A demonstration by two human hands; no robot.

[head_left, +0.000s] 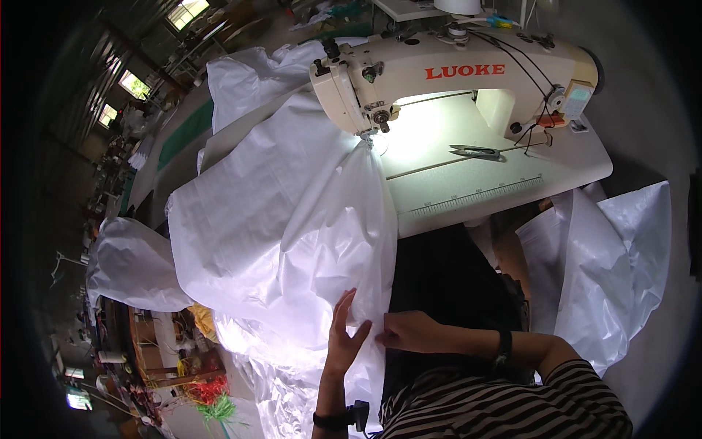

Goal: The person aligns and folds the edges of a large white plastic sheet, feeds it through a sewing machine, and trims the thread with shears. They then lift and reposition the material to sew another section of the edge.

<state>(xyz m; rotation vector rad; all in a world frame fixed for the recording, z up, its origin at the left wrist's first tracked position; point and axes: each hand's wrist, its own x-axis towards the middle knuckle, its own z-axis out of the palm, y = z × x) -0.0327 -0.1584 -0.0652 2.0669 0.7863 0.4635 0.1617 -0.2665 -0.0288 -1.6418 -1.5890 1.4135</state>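
The left hand (346, 336) is open, fingers spread, against the white sheet (241, 227). The right hand (415, 331) is curled at the sheet's right edge; whether it pinches the sheet I cannot tell. The sheet runs from under the sewing machine's (398, 66) needle over the worktop's (559, 164) front edge. Small snips (477, 152) lie toward the worktop's right end.

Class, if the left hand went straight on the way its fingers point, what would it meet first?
Probably the white sheet, which spreads beyond the left hand; depth is unclear here.
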